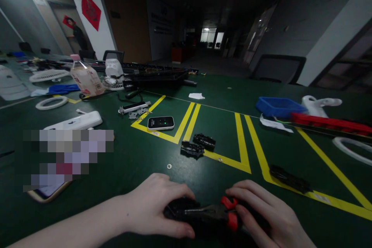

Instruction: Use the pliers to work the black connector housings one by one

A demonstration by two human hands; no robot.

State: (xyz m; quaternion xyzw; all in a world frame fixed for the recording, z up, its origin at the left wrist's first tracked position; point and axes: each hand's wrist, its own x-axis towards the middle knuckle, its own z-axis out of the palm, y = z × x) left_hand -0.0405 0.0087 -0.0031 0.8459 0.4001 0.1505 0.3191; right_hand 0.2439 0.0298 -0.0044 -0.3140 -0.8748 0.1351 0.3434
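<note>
At the bottom middle, my left hand (161, 201) is wrapped round a black part (176, 208), thumb below and fingers above. My right hand (266, 211) grips pliers (233, 221) with red and black handles. Their dark jaws point left, towards the black part; whether they touch it is too dark to tell. Just beyond my hands lie two similar black plastic parts (192, 149), side by side by the yellow tape. Another long black part (290, 178) rests to the right. A small metal ring (169, 166) lies on the green table in front of my left hand.
Yellow tape (226, 159) marks boxes on the green table (130, 166). A small black-and-white device (161, 123) with a green light sits inside one. At left are a phone (49, 192), partly pixelated, and a bottle (85, 75); at right, a blue tray (279, 106) and a red strip (331, 123).
</note>
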